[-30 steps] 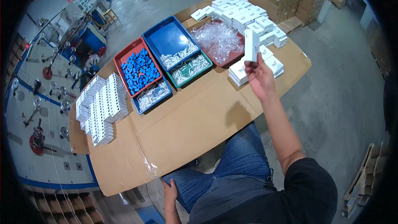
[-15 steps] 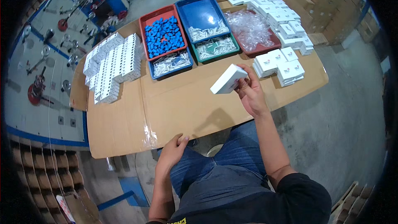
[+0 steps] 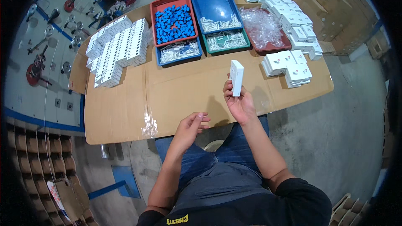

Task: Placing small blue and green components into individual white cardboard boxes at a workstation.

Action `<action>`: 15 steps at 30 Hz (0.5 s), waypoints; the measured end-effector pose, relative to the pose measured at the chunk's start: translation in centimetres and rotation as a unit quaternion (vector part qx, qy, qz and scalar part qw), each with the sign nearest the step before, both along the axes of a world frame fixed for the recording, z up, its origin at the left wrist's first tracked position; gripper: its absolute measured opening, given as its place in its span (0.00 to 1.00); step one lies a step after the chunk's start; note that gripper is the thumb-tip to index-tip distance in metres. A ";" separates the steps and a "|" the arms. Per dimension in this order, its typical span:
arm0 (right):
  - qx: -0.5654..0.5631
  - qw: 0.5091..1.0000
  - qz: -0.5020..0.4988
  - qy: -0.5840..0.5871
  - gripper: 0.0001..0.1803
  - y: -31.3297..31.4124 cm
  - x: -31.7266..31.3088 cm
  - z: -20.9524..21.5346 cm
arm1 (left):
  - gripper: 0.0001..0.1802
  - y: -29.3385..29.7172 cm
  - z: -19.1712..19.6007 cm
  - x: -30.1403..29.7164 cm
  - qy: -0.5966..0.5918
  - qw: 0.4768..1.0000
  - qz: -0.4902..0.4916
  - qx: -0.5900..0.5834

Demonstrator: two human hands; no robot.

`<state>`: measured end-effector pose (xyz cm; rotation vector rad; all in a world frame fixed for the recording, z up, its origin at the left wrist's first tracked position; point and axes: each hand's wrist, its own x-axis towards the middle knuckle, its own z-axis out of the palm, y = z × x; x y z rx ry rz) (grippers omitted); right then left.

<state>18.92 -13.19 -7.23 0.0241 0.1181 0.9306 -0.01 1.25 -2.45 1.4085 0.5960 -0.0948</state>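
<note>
A slim white box [image 3: 237, 78] stands on end in my right hand [image 3: 241, 104], held above the cardboard-covered table [image 3: 180, 100]. My fingers wrap its lower part from the left side. My left hand [image 3: 191, 128] holds nothing; its fingers are apart and point right, over the table's near edge. On the right of the table, short stacks of flat white boxes [image 3: 297, 72] lie beyond my right hand. Behind them rises a larger group of white boxes [image 3: 289, 20].
Small white boxes [image 3: 121, 48] stand in rows at the left. A red tray [image 3: 153, 27] of blue pieces, a blue tray [image 3: 213, 6] and a green tray [image 3: 228, 50] with white pieces, and a dark red tray [image 3: 272, 51] of clear plastic line the back. Cartons [image 3: 331, 8] stand beyond.
My right hand has turned the white box from slanting to upright and drawn it closer. My left hand has risen from the table edge and moved right, fingers spreading.
</note>
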 end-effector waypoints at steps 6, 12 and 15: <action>-0.197 0.921 0.032 -0.334 0.25 0.7 -2.7 1.2 | 0.38 -0.8 0.3 1.1 -0.134 0.988 0.061 -0.052; -0.258 0.878 0.047 -0.401 0.26 2.1 -5.1 2.2 | 0.58 -2.0 1.1 0.5 -0.283 0.924 0.007 0.255; -0.259 0.860 0.063 -0.436 0.29 2.4 -4.9 0.1 | 0.57 -1.8 0.6 0.9 -0.294 0.897 0.020 0.329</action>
